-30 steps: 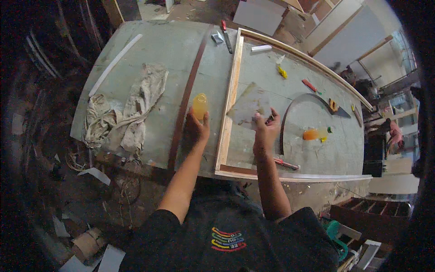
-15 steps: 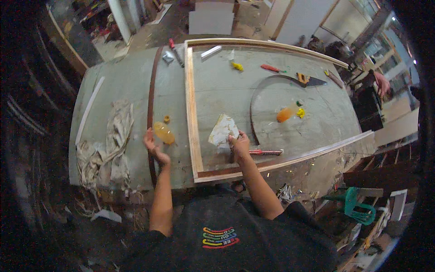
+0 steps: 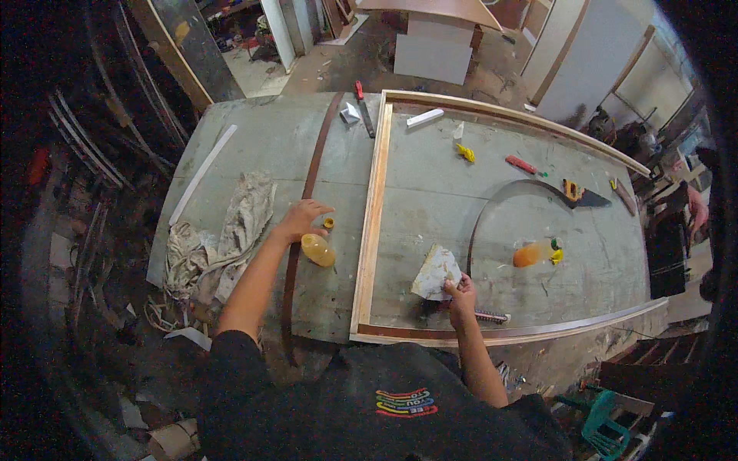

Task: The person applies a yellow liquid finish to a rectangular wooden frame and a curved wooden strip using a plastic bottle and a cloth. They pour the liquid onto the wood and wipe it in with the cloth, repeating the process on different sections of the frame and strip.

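Note:
My right hand (image 3: 463, 300) pinches a roughly triangular white sheet piece (image 3: 438, 273), its face marked with yellowish smears. It is held low over the grey-green tabletop, inside the wooden frame (image 3: 372, 223). My left hand (image 3: 301, 220) reaches over a dark brown strip (image 3: 315, 165) with its fingers stretched out and apart. Just beyond the fingertips stands a small yellow-brown cap or ring (image 3: 329, 223); whether they touch it I cannot tell. A yellowish, see-through plastic bottle (image 3: 319, 251) lies just nearer than that hand.
Inside the frame lie a handsaw (image 3: 590, 198), a curved dark strip (image 3: 478, 215), an orange bottle (image 3: 529, 255), a red-handled tool (image 3: 521, 164) and yellow scraps (image 3: 465, 153). Crumpled cloth (image 3: 247, 207) and a white strip (image 3: 204, 173) lie left. A green plastic chair (image 3: 603, 426) stands lower right.
My left hand has moved forward past the bottle to beside the small cap, its fingers now pointing right. My right hand still holds the white piece. The whole view has shifted.

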`<action>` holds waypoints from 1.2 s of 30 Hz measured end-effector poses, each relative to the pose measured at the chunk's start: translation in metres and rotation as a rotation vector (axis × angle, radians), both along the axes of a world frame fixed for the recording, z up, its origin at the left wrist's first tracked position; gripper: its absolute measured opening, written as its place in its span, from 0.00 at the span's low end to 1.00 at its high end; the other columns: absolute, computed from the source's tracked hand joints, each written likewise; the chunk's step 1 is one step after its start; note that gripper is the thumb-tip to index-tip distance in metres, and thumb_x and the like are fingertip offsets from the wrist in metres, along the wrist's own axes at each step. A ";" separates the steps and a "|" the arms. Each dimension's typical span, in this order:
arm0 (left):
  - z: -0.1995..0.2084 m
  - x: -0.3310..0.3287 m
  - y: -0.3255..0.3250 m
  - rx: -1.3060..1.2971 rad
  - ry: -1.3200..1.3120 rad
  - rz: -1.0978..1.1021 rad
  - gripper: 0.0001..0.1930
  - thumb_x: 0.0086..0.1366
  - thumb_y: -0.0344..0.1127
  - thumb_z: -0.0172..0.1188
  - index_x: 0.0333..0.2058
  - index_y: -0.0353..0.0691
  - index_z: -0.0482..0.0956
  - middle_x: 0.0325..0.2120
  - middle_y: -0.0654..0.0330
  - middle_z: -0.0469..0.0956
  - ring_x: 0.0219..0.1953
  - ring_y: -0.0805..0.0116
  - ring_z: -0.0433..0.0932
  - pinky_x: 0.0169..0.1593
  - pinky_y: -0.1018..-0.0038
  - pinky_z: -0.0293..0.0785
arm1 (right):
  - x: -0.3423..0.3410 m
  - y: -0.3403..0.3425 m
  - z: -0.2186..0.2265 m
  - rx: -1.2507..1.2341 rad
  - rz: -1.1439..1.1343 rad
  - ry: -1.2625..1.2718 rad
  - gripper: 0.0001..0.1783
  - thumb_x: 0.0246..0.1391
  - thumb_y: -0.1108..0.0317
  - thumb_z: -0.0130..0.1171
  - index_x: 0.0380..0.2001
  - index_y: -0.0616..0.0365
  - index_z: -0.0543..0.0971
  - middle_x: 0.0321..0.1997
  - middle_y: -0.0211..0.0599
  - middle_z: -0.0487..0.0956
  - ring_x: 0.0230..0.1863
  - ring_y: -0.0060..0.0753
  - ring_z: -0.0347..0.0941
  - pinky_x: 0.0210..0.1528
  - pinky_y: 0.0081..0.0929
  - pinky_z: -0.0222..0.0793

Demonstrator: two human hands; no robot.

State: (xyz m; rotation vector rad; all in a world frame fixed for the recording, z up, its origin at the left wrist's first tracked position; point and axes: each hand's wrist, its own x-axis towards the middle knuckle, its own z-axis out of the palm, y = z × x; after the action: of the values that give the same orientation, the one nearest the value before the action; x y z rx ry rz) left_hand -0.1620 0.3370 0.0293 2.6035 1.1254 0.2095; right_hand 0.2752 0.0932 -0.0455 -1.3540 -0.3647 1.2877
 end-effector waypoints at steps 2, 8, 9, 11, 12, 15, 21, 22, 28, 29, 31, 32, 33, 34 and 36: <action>-0.006 0.006 0.006 -0.015 0.079 -0.076 0.32 0.55 0.38 0.71 0.60 0.52 0.76 0.52 0.61 0.80 0.59 0.57 0.73 0.65 0.57 0.65 | 0.001 0.002 -0.004 0.061 0.008 -0.009 0.30 0.56 0.74 0.66 0.61 0.58 0.67 0.51 0.37 0.82 0.47 0.33 0.81 0.41 0.37 0.81; -0.032 0.006 0.012 -0.061 0.045 -0.084 0.27 0.57 0.36 0.69 0.58 0.51 0.78 0.44 0.61 0.82 0.51 0.57 0.77 0.60 0.59 0.68 | 0.008 0.003 -0.001 0.004 0.012 0.103 0.30 0.58 0.76 0.64 0.61 0.58 0.66 0.52 0.38 0.81 0.47 0.33 0.81 0.44 0.34 0.81; -0.031 0.007 0.012 -0.050 0.038 -0.068 0.26 0.57 0.35 0.68 0.57 0.50 0.79 0.42 0.60 0.82 0.49 0.57 0.78 0.59 0.59 0.69 | 0.008 0.003 0.001 -0.004 0.015 0.156 0.30 0.58 0.76 0.64 0.62 0.58 0.65 0.52 0.39 0.81 0.48 0.34 0.80 0.45 0.34 0.81; -0.022 0.009 0.009 0.007 -0.010 -0.034 0.23 0.59 0.33 0.67 0.55 0.49 0.80 0.41 0.59 0.82 0.47 0.56 0.78 0.57 0.59 0.69 | 0.009 0.003 0.003 0.026 0.047 0.193 0.31 0.57 0.77 0.65 0.61 0.57 0.65 0.53 0.40 0.80 0.51 0.35 0.80 0.51 0.36 0.80; -0.012 0.009 0.008 0.056 -0.055 -0.018 0.21 0.60 0.33 0.66 0.54 0.49 0.81 0.41 0.59 0.82 0.46 0.55 0.79 0.57 0.59 0.70 | 0.009 0.004 0.003 0.022 0.044 0.188 0.31 0.56 0.77 0.66 0.61 0.58 0.66 0.53 0.41 0.80 0.51 0.35 0.79 0.53 0.37 0.79; 0.028 0.006 -0.002 0.064 -0.302 0.266 0.16 0.62 0.31 0.65 0.49 0.45 0.82 0.42 0.60 0.82 0.46 0.58 0.79 0.56 0.61 0.71 | 0.010 0.003 0.000 0.069 0.014 0.204 0.30 0.57 0.78 0.65 0.61 0.60 0.66 0.54 0.43 0.80 0.53 0.36 0.79 0.57 0.36 0.78; 0.081 -0.003 -0.087 0.219 -1.317 0.838 0.16 0.60 0.28 0.70 0.46 0.37 0.79 0.46 0.58 0.81 0.51 0.67 0.78 0.59 0.68 0.72 | 0.013 0.000 -0.011 0.086 0.021 0.226 0.35 0.55 0.75 0.68 0.63 0.60 0.64 0.56 0.45 0.79 0.55 0.38 0.78 0.57 0.38 0.76; 0.078 0.006 -0.107 0.198 -1.348 0.824 0.16 0.60 0.27 0.70 0.46 0.37 0.78 0.48 0.57 0.81 0.52 0.66 0.78 0.60 0.68 0.72 | 0.015 0.000 -0.012 0.068 0.027 0.236 0.35 0.55 0.74 0.69 0.63 0.60 0.64 0.55 0.45 0.80 0.54 0.38 0.78 0.58 0.38 0.76; 0.047 0.055 -0.151 0.089 -1.239 0.708 0.17 0.59 0.25 0.70 0.46 0.37 0.77 0.52 0.52 0.80 0.59 0.62 0.76 0.65 0.65 0.69 | 0.021 0.003 -0.017 0.025 0.073 0.198 0.29 0.58 0.77 0.64 0.60 0.57 0.67 0.52 0.41 0.82 0.47 0.35 0.82 0.45 0.37 0.84; 0.043 0.059 -0.151 0.095 -1.202 0.727 0.17 0.58 0.25 0.71 0.46 0.37 0.77 0.52 0.51 0.80 0.60 0.61 0.76 0.65 0.64 0.69 | 0.022 0.003 -0.016 0.063 0.115 0.186 0.29 0.57 0.77 0.65 0.60 0.56 0.67 0.52 0.41 0.82 0.47 0.35 0.82 0.44 0.37 0.84; 0.034 0.064 -0.148 0.086 -1.249 0.764 0.17 0.58 0.26 0.71 0.45 0.37 0.77 0.52 0.49 0.80 0.60 0.60 0.76 0.64 0.63 0.70 | 0.023 0.003 -0.015 0.081 0.130 0.160 0.29 0.57 0.76 0.66 0.60 0.56 0.67 0.51 0.41 0.82 0.45 0.36 0.83 0.42 0.38 0.84; 0.029 0.065 -0.146 0.066 -1.333 0.781 0.17 0.58 0.26 0.71 0.45 0.38 0.77 0.52 0.49 0.80 0.60 0.60 0.76 0.64 0.63 0.71 | 0.023 0.003 -0.013 0.052 0.122 0.150 0.31 0.56 0.76 0.67 0.61 0.57 0.67 0.52 0.42 0.81 0.47 0.36 0.82 0.46 0.38 0.83; 0.025 0.066 -0.144 0.037 -1.415 0.793 0.17 0.58 0.27 0.71 0.45 0.38 0.76 0.52 0.48 0.80 0.59 0.59 0.76 0.64 0.63 0.71 | 0.022 0.003 -0.011 0.021 0.107 0.140 0.32 0.55 0.76 0.68 0.61 0.58 0.66 0.53 0.44 0.81 0.49 0.37 0.81 0.50 0.37 0.81; 0.022 0.066 -0.143 0.054 -1.394 0.806 0.18 0.58 0.28 0.72 0.45 0.38 0.76 0.52 0.47 0.79 0.58 0.58 0.77 0.61 0.63 0.74 | 0.021 0.002 -0.009 -0.030 0.087 0.131 0.33 0.55 0.76 0.69 0.62 0.59 0.66 0.53 0.45 0.80 0.51 0.37 0.80 0.54 0.37 0.79; 0.015 0.065 -0.141 0.106 -1.358 0.837 0.19 0.57 0.31 0.74 0.45 0.38 0.76 0.53 0.46 0.79 0.54 0.57 0.79 0.56 0.64 0.78 | 0.018 0.001 -0.003 0.009 0.084 0.167 0.33 0.55 0.76 0.68 0.61 0.59 0.67 0.53 0.45 0.81 0.51 0.37 0.80 0.52 0.37 0.80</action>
State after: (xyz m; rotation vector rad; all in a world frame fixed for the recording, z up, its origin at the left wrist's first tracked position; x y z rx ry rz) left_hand -0.0970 0.1964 0.0448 1.2036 1.3978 1.8209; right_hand 0.2932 0.0941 -0.0487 -1.2239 -0.3140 1.4563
